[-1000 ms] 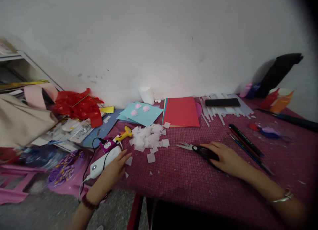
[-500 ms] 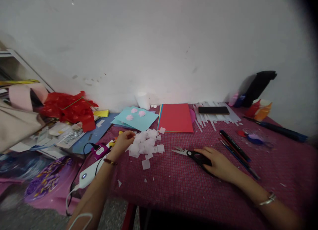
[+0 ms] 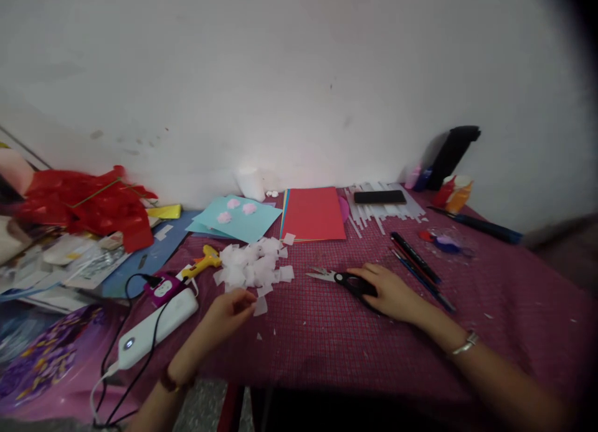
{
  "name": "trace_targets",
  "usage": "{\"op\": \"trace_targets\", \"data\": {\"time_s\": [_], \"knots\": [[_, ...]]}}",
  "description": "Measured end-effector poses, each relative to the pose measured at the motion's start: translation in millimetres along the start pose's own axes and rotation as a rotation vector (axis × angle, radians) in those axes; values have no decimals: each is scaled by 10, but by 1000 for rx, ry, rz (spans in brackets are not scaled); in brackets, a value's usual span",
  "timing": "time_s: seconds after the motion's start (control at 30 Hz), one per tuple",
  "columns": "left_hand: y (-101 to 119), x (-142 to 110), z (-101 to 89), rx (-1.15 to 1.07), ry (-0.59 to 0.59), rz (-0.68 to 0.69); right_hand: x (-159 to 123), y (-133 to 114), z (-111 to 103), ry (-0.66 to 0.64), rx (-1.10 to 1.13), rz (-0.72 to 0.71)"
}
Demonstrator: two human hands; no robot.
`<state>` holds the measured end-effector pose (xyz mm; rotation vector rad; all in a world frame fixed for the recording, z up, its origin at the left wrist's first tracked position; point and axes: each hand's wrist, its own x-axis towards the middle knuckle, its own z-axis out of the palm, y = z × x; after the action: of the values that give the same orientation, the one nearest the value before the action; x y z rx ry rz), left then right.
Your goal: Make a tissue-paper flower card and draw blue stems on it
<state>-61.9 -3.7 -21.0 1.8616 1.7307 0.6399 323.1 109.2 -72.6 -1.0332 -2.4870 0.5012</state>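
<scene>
Right hand (image 3: 390,292) touches scissors (image 3: 340,277), grip partly hidden.

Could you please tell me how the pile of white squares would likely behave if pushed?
The white squares look thin, so they are probably light and floppy. They overlap at odd angles, apparently loose, so a push would likely scatter them rather than move them together.

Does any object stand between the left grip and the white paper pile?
Nothing visible does: the left grip is at the near edge of the white paper pile. The yellow glue gun lies to the pile's left.
</scene>
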Motion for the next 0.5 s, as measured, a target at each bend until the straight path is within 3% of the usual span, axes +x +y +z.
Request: {"op": "trace_targets", "data": {"time_s": [0.17,0.27,0.33,0.43,0.5], "knots": [[23,127,328,155,-38,27,-6,-27,-15,6,-1,11],[-28,248,344,252,-22,14,-6,-61,-44,2,4,14],[-85,340,218,256,-1,13,-1,-86,-67,0,3,9],[-167,506,-135,287,49,0,1,-105,-100,9,-5,3],[-175,616,-357,425,93,-51,-4,-105,-118,13,-1,-4]]}}
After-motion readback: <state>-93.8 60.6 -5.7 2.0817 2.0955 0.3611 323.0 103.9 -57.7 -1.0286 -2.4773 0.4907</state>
